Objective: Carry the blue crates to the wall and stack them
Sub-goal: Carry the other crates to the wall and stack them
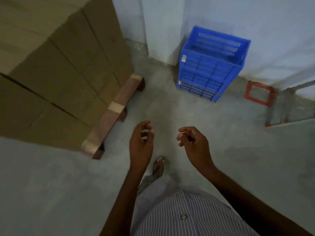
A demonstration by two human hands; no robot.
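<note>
A stack of blue slatted crates (209, 68) stands on the concrete floor against the pale wall (255, 23), in the upper right of the head view. The top crate is empty and open. My left hand (141, 142) and my right hand (192, 142) hover side by side in the lower middle, well short of the stack. Both hold nothing, with fingers loosely curled and apart.
A tall pile of brown cardboard boxes (56, 68) on a reddish pallet (112, 114) fills the left. A red taped square (258, 95) marks the floor right of the crates, beside a grey metal frame (289, 106). My sandalled foot (158, 167) steps forward on bare floor.
</note>
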